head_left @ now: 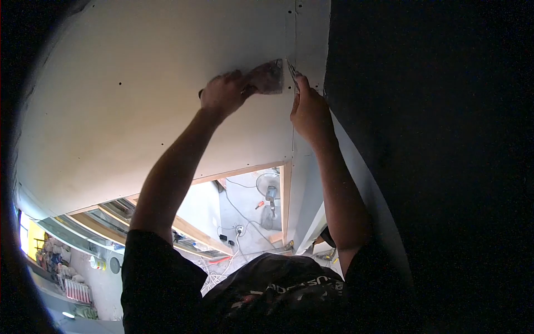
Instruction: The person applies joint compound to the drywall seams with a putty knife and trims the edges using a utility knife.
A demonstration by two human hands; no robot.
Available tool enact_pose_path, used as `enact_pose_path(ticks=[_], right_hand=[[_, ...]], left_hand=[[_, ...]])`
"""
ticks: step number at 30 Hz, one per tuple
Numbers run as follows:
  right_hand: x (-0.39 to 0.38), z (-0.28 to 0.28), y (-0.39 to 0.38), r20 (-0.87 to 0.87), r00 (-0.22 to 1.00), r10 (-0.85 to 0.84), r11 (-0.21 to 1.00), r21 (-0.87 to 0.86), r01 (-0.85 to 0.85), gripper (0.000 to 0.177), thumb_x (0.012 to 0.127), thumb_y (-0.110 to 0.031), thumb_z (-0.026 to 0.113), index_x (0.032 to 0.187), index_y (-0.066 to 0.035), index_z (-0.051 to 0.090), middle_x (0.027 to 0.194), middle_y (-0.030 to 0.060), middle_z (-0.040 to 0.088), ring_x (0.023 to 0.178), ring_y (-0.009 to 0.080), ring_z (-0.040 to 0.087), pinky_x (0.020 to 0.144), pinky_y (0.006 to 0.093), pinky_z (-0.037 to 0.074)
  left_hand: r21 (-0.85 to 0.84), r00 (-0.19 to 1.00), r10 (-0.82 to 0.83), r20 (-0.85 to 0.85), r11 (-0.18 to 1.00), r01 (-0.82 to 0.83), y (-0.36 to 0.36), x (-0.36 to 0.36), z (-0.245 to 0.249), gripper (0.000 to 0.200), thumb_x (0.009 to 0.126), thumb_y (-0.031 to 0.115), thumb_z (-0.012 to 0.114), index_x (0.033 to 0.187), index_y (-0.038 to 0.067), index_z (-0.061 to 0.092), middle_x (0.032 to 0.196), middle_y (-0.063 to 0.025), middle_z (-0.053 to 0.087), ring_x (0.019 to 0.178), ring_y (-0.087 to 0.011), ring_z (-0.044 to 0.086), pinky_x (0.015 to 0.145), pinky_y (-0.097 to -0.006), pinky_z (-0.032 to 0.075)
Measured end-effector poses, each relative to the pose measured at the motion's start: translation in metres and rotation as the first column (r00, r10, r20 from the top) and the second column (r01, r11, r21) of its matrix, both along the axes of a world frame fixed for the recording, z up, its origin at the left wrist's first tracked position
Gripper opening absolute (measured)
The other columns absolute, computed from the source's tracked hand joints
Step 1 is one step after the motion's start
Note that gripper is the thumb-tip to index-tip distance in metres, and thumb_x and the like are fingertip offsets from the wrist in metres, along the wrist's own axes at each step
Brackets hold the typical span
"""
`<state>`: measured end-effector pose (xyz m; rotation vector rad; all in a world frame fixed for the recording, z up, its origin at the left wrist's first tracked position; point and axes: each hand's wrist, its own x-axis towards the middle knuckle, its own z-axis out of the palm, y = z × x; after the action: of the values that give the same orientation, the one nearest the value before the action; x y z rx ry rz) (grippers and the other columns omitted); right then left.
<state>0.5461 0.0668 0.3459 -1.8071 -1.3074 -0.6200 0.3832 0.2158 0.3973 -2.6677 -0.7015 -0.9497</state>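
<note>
Fingers wrapped round its handle, my left hand (223, 93) holds a wide putty knife (270, 77) with its blade against the pale plasterboard (139, 117). The blade looks smeared, and its edge points right towards a vertical board joint. My right hand (313, 111) is closed round a second putty knife (292, 69), seen nearly edge-on, its tip close to the first blade's edge. Both tools are right by the joint and a few dark screw heads (289, 87).
Below the board is a wood-framed opening (285, 195). Through it show a fan (271, 192), cables on the floor and a power socket (240, 229). At lower left are a white bucket (98, 263) and piled items. A dark area fills the right side.
</note>
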Motion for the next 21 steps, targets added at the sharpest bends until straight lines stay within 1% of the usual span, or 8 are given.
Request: enact_pose_path(ticks=[1, 2, 3, 4, 6, 15, 17, 21], right_hand=[[-0.005, 0.004, -0.003, -0.032, 0.999, -0.009, 1.0, -0.03, 0.008, 0.046, 0.095, -0.007, 0.052, 0.139, -0.009, 0.041, 0.101, 0.0257, 0.066, 0.093, 0.0419, 0.068, 0.081, 0.0504, 0.055], [-0.008, 0.008, -0.006, -0.062, 0.998, -0.019, 0.998, -0.062, 0.015, 0.036, 0.097, -0.006, 0.051, 0.132, -0.007, 0.044, 0.104, 0.0259, 0.068, 0.098, 0.0418, 0.068, 0.085, 0.0495, 0.055], [-0.01, 0.01, -0.008, -0.061, 0.998, -0.016, 0.998, -0.059, 0.013, 0.036, 0.097, -0.006, 0.051, 0.132, -0.007, 0.044, 0.104, 0.0259, 0.068, 0.098, 0.0418, 0.068, 0.085, 0.0495, 0.055], [-0.011, 0.012, -0.011, -0.069, 0.998, 0.008, 0.998, -0.06, -0.012, 0.036, 0.097, -0.006, 0.051, 0.133, -0.007, 0.044, 0.104, 0.026, 0.068, 0.099, 0.0415, 0.068, 0.085, 0.0493, 0.055], [-0.012, 0.013, -0.011, -0.078, 0.996, 0.035, 0.997, -0.06, -0.039, 0.037, 0.097, -0.006, 0.051, 0.133, -0.006, 0.044, 0.104, 0.026, 0.068, 0.099, 0.0413, 0.068, 0.085, 0.0491, 0.055], [-0.008, 0.006, -0.006, -0.074, 0.997, 0.005, 0.998, -0.069, -0.01, 0.04, 0.097, -0.006, 0.051, 0.136, -0.006, 0.043, 0.107, 0.026, 0.067, 0.1, 0.0413, 0.067, 0.087, 0.0494, 0.054], [-0.002, -0.001, 0.001, -0.009, 1.0, 0.025, 0.999, 0.031, -0.025, 0.054, 0.093, -0.006, 0.051, 0.145, -0.012, 0.038, 0.098, 0.0257, 0.065, 0.089, 0.0428, 0.068, 0.077, 0.0528, 0.055], [-0.003, -0.001, 0.001, -0.036, 0.999, 0.032, 0.999, 0.021, -0.031, 0.053, 0.093, -0.006, 0.051, 0.144, -0.012, 0.039, 0.1, 0.0261, 0.065, 0.091, 0.0429, 0.067, 0.078, 0.0528, 0.055]], left_hand=[[0.003, 1.0, 0.001, -0.001, 1.0, -0.001, 0.008, 0.004, -0.013, 0.046, 0.091, 0.057, 0.061, 0.118, 0.02, 0.068, 0.114, -0.0118, 0.07, 0.101, -0.0373, 0.068, 0.085, -0.0504, 0.056], [0.14, 0.996, -0.059, 0.068, 0.989, 0.049, 0.017, 0.008, -0.025, 0.041, 0.089, 0.052, 0.064, 0.123, 0.027, 0.065, 0.103, -0.0084, 0.068, 0.09, -0.0331, 0.069, 0.076, -0.0468, 0.058], [0.277, 0.984, -0.127, 0.128, 0.957, 0.088, 0.02, 0.009, -0.029, 0.042, 0.087, 0.046, 0.068, 0.127, 0.034, 0.062, 0.091, -0.0051, 0.067, 0.079, -0.0289, 0.07, 0.068, -0.0432, 0.06], [0.28, 0.984, -0.124, 0.128, 0.956, 0.084, 0.025, 0.011, -0.03, 0.042, 0.087, 0.046, 0.068, 0.127, 0.034, 0.062, 0.091, -0.0051, 0.067, 0.079, -0.0289, 0.07, 0.068, -0.0432, 0.06], [0.33, 0.963, -0.214, 0.166, 0.932, 0.15, 0.025, 0.013, -0.026, 0.044, 0.086, 0.045, 0.069, 0.128, 0.035, 0.062, 0.089, -0.0039, 0.067, 0.077, -0.0273, 0.07, 0.067, -0.042, 0.06], [0.393, 0.972, -0.172, 0.159, 0.915, 0.097, 0.018, 0.014, -0.02, 0.045, 0.086, 0.044, 0.069, 0.129, 0.035, 0.062, 0.089, -0.0023, 0.066, 0.077, -0.0254, 0.07, 0.066, -0.0402, 0.06], [0.388, 0.977, -0.153, 0.146, 0.918, 0.085, 0.018, 0.015, -0.019, 0.046, 0.086, 0.044, 0.069, 0.13, 0.036, 0.061, 0.089, -0.0021, 0.066, 0.078, -0.0251, 0.07, 0.066, -0.0402, 0.06], [0.393, 0.977, -0.162, 0.141, 0.915, 0.095, 0.024, 0.017, -0.022, 0.047, 0.087, 0.045, 0.069, 0.132, 0.036, 0.06, 0.089, -0.0015, 0.067, 0.078, -0.0239, 0.07, 0.067, -0.0399, 0.06]])
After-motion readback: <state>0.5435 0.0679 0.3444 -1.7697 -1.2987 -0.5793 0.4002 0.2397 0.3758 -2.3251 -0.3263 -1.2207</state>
